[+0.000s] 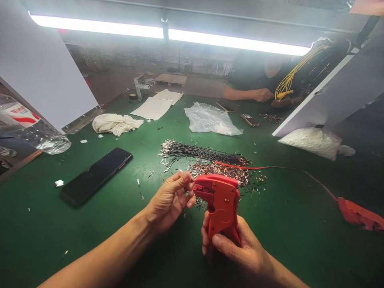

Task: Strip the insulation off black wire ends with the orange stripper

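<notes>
While the left hand (pixel 171 198) pinches a wire (pixel 193 179) and the right hand (pixel 244 247) clasps red strippers (pixel 223 206), a bag (pixel 347 150) holds pale contents (pixel 318 141).

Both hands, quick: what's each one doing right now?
Left hand: closed in a pinch on a thin piece, apparently a wire, at the nose of the red hand tool.
Right hand: closed, holding that tool by its handles.
</notes>
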{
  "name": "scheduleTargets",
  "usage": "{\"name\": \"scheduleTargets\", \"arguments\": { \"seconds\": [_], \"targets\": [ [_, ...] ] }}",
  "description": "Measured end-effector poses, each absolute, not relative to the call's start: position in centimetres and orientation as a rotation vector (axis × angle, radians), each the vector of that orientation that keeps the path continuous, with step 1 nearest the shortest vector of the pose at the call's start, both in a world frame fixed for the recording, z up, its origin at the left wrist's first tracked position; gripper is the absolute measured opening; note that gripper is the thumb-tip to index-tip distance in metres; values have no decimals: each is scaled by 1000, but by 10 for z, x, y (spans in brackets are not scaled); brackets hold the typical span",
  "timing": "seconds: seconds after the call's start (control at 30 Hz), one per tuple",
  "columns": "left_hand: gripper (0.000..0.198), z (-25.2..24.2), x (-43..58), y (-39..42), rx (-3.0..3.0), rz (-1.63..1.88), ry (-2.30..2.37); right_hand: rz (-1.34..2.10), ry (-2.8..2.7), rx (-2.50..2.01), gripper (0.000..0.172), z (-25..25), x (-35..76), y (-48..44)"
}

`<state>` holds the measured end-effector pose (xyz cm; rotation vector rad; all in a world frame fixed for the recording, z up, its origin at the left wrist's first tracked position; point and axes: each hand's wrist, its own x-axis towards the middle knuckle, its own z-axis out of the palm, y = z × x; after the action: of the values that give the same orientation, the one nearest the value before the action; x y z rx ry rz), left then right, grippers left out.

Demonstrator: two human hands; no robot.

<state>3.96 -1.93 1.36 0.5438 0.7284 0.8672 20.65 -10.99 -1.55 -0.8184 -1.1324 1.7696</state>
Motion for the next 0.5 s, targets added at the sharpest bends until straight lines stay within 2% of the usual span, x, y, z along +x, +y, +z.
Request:
{"name": "scheduleTargets", "arguments": {
  "seconds": [0.13,0.3,0.4,0.5],
  "targets": [
    [35,16,34,-16,811,1062,836,1751,-1061,-846,28,-19,208,-113],
    [4,21,29,-26,1667,1502,1031,1737,-886,-771,31,-16,209,-109],
    [12,11,34,-33,1976,1543,943,1785,-802,-726,33,-9,210,-104],
    [15,-3,39,-36,2205,1431,846,1821,-742,-766,29,-5,214,-102]
  ]
}}
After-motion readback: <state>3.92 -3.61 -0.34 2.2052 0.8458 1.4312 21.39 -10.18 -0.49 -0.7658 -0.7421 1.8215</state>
